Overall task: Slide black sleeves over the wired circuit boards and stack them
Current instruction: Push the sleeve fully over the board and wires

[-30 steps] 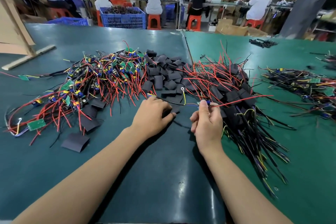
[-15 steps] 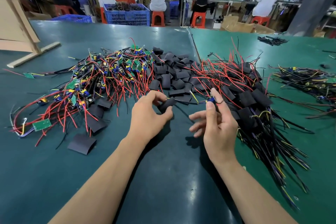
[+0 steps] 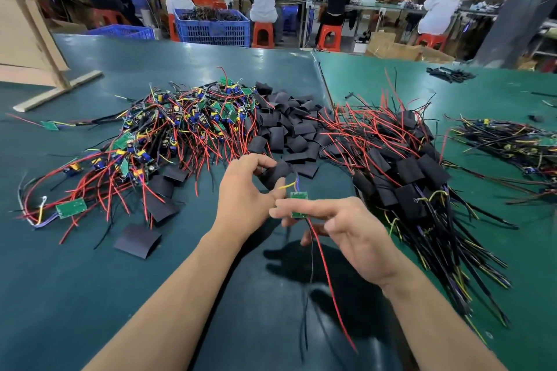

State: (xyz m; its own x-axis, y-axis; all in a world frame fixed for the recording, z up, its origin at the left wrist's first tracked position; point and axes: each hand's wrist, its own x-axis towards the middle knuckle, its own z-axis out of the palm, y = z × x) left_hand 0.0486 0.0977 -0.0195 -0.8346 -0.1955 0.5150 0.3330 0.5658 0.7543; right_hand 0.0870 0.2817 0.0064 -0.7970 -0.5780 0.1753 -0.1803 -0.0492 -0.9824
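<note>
My left hand (image 3: pixel 245 199) pinches a black sleeve (image 3: pixel 275 173) above the table, its open end toward a small green circuit board (image 3: pixel 299 204). My right hand (image 3: pixel 346 227) pinches that board between thumb and index finger; its red and black wires hang down toward me, and short yellow and blue wires reach into the sleeve's mouth. A tangled pile of bare wired boards (image 3: pixel 168 135) lies at the left. Loose black sleeves (image 3: pixel 289 126) are heaped in the middle. Sleeved boards (image 3: pixel 404 178) are stacked at the right.
A flat sleeve (image 3: pixel 137 239) and a stray board (image 3: pixel 71 208) lie near left on the green table (image 3: pixel 75 280). Another wire bundle (image 3: pixel 509 141) sits far right. A wooden stand (image 3: pixel 45 87) is at the back left. Seated workers and blue crates (image 3: pixel 212 27) lie beyond.
Both hands have lifted and come together. My right hand has pulled the board out of the pile, so its wires now dangle, and my left hand has raised the sleeve to it.
</note>
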